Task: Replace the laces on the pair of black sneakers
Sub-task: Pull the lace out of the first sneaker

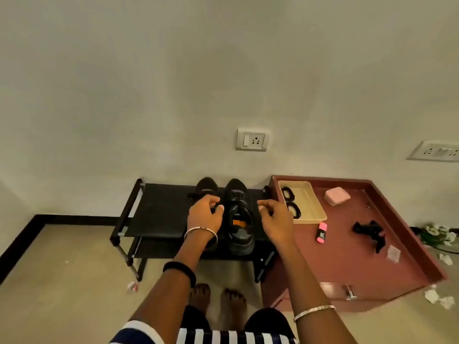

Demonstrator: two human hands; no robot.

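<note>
Black sneaker atop the shoe rack, between left hand and right hand; fingers curled, grip on lace impossible to tell. Draw both ends evenly, keeping the sneaker steady

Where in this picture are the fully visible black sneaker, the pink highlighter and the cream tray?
black sneaker (238, 212), head view, on its tongue.
pink highlighter (321, 232), head view, middle of its body.
cream tray (309, 204), head view, bare floor of the tray.
</note>
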